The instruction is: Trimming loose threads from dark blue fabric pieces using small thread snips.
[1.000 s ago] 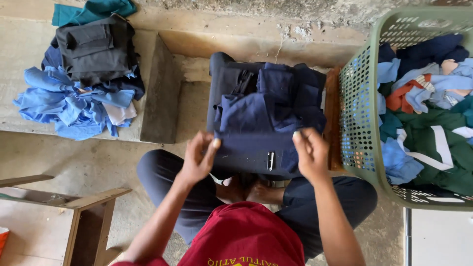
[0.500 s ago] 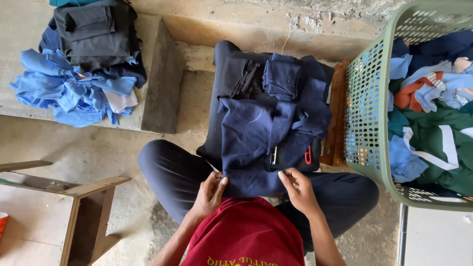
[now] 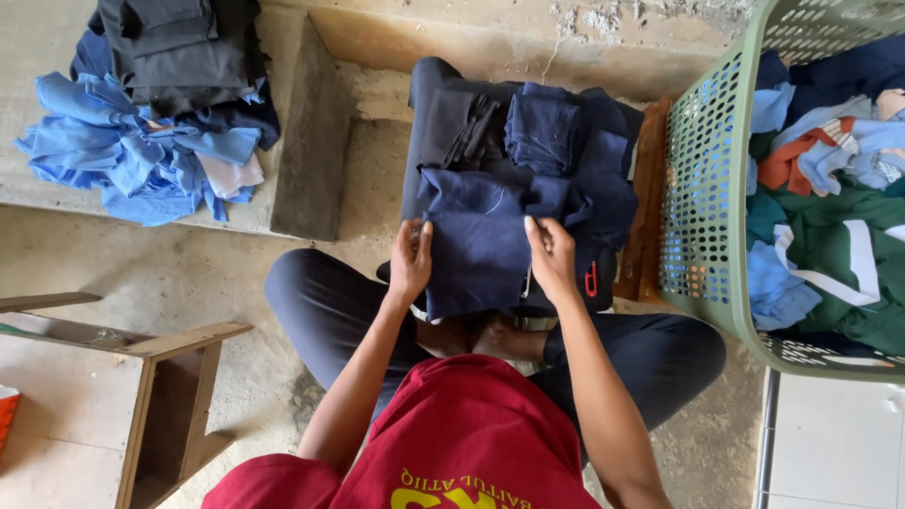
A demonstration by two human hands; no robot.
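Whereas half a second ago both hands gripped the near hem of the navy garment [image 3: 481, 250] close to the person's lap, they now sit higher on it, one on each side edge, and the lower part of the cloth is doubled up into a compact rectangle. A fold has therefore been completed since the earlier frames, in which the garment lay longer and flatter.

The left hand [image 3: 411, 261] pinches the left edge of the navy garment between thumb and fingers. The right hand [image 3: 551, 256] pinches the right edge in the same manner, fingers curled over the cloth. Neither hand is spread flat.

The navy garment rests on top of a stack of dark folded clothes [image 3: 509, 132], which stands directly in front of the seated person's crossed legs [image 3: 320, 302]. Right of the navy garment, touching a wooden board [image 3: 646, 217], stands a green perforated laundry basket [image 3: 702, 198] filled with unfolded green, blue and orange items. Well to the left of the navy garment, on a concrete step [image 3: 302, 141], lies a pile of light blue clothing [image 3: 141, 160] with dark grey folded pieces [image 3: 179, 47] on top. Further left and nearer the person stands a wooden stool [image 3: 160, 396].

Judged from this arrangement, the garment is nearly at its final folded size.
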